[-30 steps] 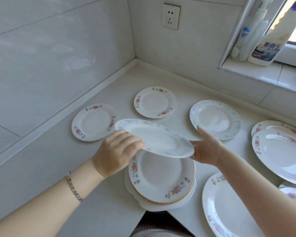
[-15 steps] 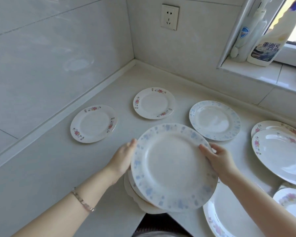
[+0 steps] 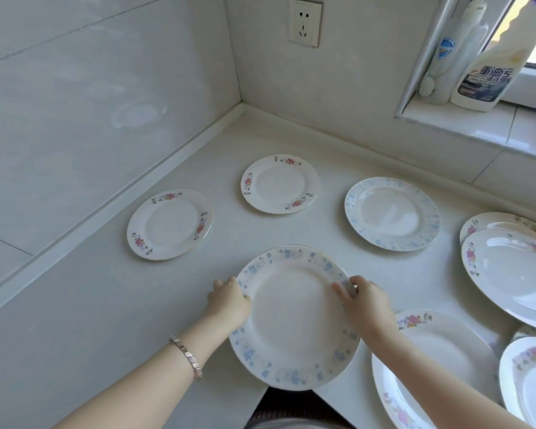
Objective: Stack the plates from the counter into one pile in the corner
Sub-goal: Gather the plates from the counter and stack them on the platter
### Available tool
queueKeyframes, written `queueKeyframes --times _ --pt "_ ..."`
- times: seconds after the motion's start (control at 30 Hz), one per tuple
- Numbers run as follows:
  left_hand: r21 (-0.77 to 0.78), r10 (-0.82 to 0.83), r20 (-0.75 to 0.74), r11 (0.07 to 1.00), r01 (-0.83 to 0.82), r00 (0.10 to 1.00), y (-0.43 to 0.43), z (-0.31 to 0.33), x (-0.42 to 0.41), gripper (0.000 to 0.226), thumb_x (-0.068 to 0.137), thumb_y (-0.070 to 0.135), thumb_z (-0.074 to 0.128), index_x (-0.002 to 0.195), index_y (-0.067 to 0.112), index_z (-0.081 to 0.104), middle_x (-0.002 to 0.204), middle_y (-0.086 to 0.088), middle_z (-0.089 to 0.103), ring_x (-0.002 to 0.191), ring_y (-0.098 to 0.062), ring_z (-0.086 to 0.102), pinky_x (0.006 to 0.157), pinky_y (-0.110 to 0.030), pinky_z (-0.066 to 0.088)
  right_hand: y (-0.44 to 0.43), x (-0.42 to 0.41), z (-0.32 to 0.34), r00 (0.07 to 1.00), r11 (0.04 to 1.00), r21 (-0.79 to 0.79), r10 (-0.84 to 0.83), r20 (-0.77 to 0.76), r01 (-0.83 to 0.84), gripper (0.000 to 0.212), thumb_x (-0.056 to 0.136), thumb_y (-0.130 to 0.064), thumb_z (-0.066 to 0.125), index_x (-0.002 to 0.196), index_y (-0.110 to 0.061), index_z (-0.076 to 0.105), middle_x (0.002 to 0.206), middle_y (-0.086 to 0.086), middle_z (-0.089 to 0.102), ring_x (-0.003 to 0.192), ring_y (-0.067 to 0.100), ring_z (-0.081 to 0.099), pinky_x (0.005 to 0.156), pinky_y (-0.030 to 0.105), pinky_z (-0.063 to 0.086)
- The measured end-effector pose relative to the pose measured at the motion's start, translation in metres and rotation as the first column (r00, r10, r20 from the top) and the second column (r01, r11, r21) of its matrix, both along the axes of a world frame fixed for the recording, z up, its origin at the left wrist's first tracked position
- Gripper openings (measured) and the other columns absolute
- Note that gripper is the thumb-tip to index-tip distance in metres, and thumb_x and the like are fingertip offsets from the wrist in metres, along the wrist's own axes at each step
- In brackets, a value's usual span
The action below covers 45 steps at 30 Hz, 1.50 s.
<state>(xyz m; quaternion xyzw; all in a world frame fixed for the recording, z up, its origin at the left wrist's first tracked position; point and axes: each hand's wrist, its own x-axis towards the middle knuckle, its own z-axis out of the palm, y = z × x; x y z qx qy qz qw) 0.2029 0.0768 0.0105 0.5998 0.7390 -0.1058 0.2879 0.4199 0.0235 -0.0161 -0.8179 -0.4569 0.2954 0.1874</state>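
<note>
Blue plate (image 3: 294,317): big round one w/ pale blue flower rim, glossy, sits near the front edge of the counter (image 3: 75,320), between both hands; a thin edge of another plate peeks out at its far rim, so it seems to lie on a pile, rest of pile hidden
Left hand (image 3: 229,300): curled on the plate's left rim, fingers wrapped under the edge, thumb side on top; metal link bracelet (image 3: 186,356) on the wrist
Right hand (image 3: 364,305): closed on the right rim, thumb (image 3: 341,289) on top of the blue border, other fingers behind the edge
Small plates: two w/ pink flower sprays & gold edge, one left (image 3: 170,224) by the wall, one (image 3: 279,184) further back twd the corner, apart from each other
Second blue plate (image 3: 392,213): flat on counter, right of centre
Right side: larger pink-flower plates (image 3: 514,274), some overlapping, cut off by frame
Writing: white bottle (image 3: 489,69) on the window sill has a dark label w/ Chinese characters, too blurred to read; slimmer bottle (image 3: 446,57) beside it has a blue oval logo, unreadable
Surfaces: counter matte off-white; walls glossy pale tile; white socket (image 3: 305,23) on back wall
</note>
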Motion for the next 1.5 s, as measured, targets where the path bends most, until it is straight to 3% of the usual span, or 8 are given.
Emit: queueKeyframes --times 0.27,0.4,0.57,0.97,1.1,1.27,1.4,1.5 --pt "0.045 -0.043 0.006 0.998 0.043 0.999 -0.006 -0.007 0.002 0.040 0.095 0.021 0.039 0.129 0.002 0.039 0.135 -0.017 0.035 0.126 -0.034 0.037 0.101 -0.036 0.035 -0.001 0.000 -0.003 0.964 0.993 0.004 0.114 0.241 -0.118 0.037 0.093 -0.043 0.043 0.110 -0.013 0.057 0.094 0.003 0.052 0.084 0.028 0.057 0.061 0.027 0.033" --pt "0.144 0.059 0.266 0.985 -0.100 0.962 -0.016 -0.024 -0.003 0.050 0.096 0.025 0.038 0.143 0.011 0.028 0.142 -0.013 0.032 0.131 -0.028 0.032 0.108 -0.033 0.028 -0.006 0.000 -0.012 0.984 0.996 0.071 0.042 0.171 -0.054 0.035 0.091 -0.039 0.050 0.117 -0.017 0.058 0.095 -0.001 0.039 0.078 0.020 0.045 0.063 0.026 0.035" --pt "-0.014 0.312 0.805 0.860 -0.509 0.505 -0.026 -0.031 0.004 0.047 0.101 0.012 0.030 0.148 0.010 0.024 0.153 -0.002 0.028 0.142 -0.015 0.026 0.108 -0.017 0.022 -0.005 -0.007 -0.017 0.960 0.983 0.125 -0.094 -0.265 0.131 0.042 0.091 -0.028 0.053 0.129 -0.012 0.049 0.111 -0.006 0.039 0.100 0.013 0.047 0.090 0.026 0.037" --pt "-0.224 0.505 0.821 0.713 -0.665 0.265 -0.021 -0.048 0.003 0.044 0.101 0.032 0.027 0.135 0.013 0.047 0.134 -0.008 0.054 0.123 -0.024 0.052 0.106 -0.038 0.040 0.002 -0.008 -0.023 0.807 0.957 0.068 -0.198 -0.556 0.281 0.024 0.087 -0.020 0.059 0.108 -0.031 0.054 0.092 -0.013 0.064 0.086 0.012 0.062 0.081 0.032 0.049" --pt "-0.357 0.592 0.745 0.743 -0.566 0.306 -0.021 -0.053 -0.008 0.054 0.098 0.049 0.020 0.137 0.021 0.046 0.134 -0.005 0.056 0.121 -0.023 0.054 0.106 -0.042 0.042 0.003 -0.007 -0.021 0.791 0.955 0.043 -0.216 -0.572 0.292 0.032 0.086 -0.016 0.061 0.117 -0.023 0.054 0.098 -0.002 0.064 0.088 0.018 0.061 0.080 0.032 0.049" --pt "-0.221 0.504 0.744 0.806 -0.549 0.440 -0.012 -0.047 -0.015 0.040 0.101 0.029 0.027 0.132 0.015 0.048 0.130 0.000 0.054 0.116 -0.018 0.052 0.095 -0.030 0.043 0.013 0.000 -0.014 0.924 0.992 -0.032 -0.126 -0.360 0.123 0.052 0.084 -0.017 0.062 0.133 -0.014 0.044 0.124 0.009 0.055 0.105 0.025 0.056 0.085 0.036 0.049" --pt "-0.044 0.533 0.682 0.714 -0.699 0.501 0.015 -0.046 -0.039 0.033 0.098 0.019 0.039 0.125 0.009 0.054 0.120 -0.005 0.056 0.118 -0.024 0.052 0.095 -0.031 0.042 0.030 -0.008 -0.007 0.971 0.930 0.285 0.202 0.127 -0.231 0.043 0.081 -0.008 0.065 0.123 -0.005 0.056 0.129 0.018 0.051 0.123 0.037 0.043 0.102 0.035 0.032" --pt "-0.215 0.732 0.665 0.378 -0.901 0.148 0.052 -0.050 -0.072 0.009 0.090 0.009 0.046 0.087 0.007 0.055 0.077 -0.014 0.051 0.074 -0.032 0.053 0.066 -0.033 0.045 0.063 -0.020 0.001 0.884 0.836 0.289 0.424 0.198 -0.466 0.027 0.079 -0.004 0.065 0.106 -0.005 0.067 0.115 0.016 0.060 0.115 0.037 0.051 0.095 0.031 0.034"
